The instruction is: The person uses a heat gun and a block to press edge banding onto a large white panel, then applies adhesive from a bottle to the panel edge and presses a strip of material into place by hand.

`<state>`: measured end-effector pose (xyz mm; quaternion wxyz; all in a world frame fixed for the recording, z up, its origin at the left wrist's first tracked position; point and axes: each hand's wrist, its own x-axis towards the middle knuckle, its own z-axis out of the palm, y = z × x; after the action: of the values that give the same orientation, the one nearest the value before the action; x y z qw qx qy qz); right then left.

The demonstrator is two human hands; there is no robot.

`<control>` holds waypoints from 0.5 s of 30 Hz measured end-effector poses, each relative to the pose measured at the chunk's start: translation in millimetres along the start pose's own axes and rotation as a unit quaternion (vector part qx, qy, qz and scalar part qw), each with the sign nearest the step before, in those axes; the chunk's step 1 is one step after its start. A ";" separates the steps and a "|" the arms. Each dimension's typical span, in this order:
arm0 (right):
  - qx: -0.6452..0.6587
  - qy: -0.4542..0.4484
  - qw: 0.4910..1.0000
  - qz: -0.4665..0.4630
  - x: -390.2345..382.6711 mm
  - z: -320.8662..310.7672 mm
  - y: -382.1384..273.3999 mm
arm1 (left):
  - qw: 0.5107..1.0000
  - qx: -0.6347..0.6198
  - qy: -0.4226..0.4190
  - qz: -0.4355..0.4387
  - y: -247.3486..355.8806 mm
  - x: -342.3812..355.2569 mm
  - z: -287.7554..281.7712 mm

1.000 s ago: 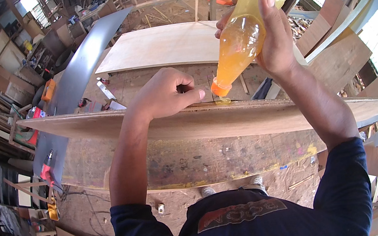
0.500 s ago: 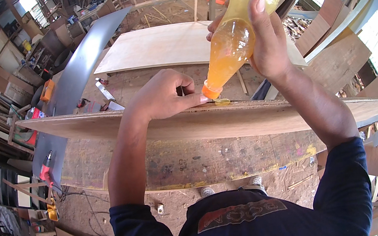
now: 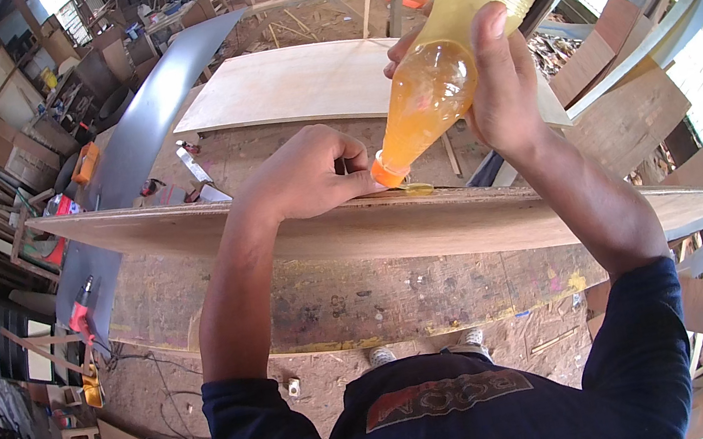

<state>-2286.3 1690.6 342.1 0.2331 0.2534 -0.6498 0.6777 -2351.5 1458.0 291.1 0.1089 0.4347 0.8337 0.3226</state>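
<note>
Tipped upside down in my right hand (image 3: 504, 84), a clear plastic bottle (image 3: 429, 83) holds orange-yellow liquid, and its orange cap (image 3: 385, 173) points down and left. My fingers are wrapped round the bottle's upper part. Beneath the cap, a yellow wet patch (image 3: 418, 189) lies on the top edge of a long thin wooden board (image 3: 353, 228) standing on its side. My left hand (image 3: 305, 171) is closed in a pinch, its thumb and finger tips at the cap and board edge. Whatever is between those fingertips is hidden.
The board stands on a stained wooden workbench (image 3: 365, 297). Beyond it lie a pale flat panel (image 3: 281, 86) and a curved grey metal sheet (image 3: 168, 83). At the left is a red power tool (image 3: 80, 319) with cables; wood sheets (image 3: 621, 40) lean at the right.
The bottle's cap and my left fingertips have shifted slightly left along the board edge. The yellow wet patch reaches a little further right. Both hands keep the same grip.
</note>
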 end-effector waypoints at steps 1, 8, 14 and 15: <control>0.000 -0.001 1.000 0.000 -1.0 1.5 -2.0 | 1.000 0.005 -0.002 0.003 -2.1 0.3 1.0; -0.056 -0.048 0.997 -0.021 -2.7 -3.7 -9.9 | 0.999 -0.030 0.023 0.025 -2.1 -1.8 4.1; -0.072 -0.074 0.994 -0.019 -4.1 -3.7 -6.8 | 0.999 0.014 -0.021 -0.028 0.8 -3.1 -0.3; -0.073 -0.080 0.994 -0.020 -3.9 -3.7 -6.7 | 1.000 -0.002 -0.012 -0.026 -1.9 -3.5 0.8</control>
<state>-2279.2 1694.6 344.6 0.2116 0.3021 -0.7091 0.6009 -2350.3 1454.8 288.9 0.1283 0.4169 0.8425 0.3161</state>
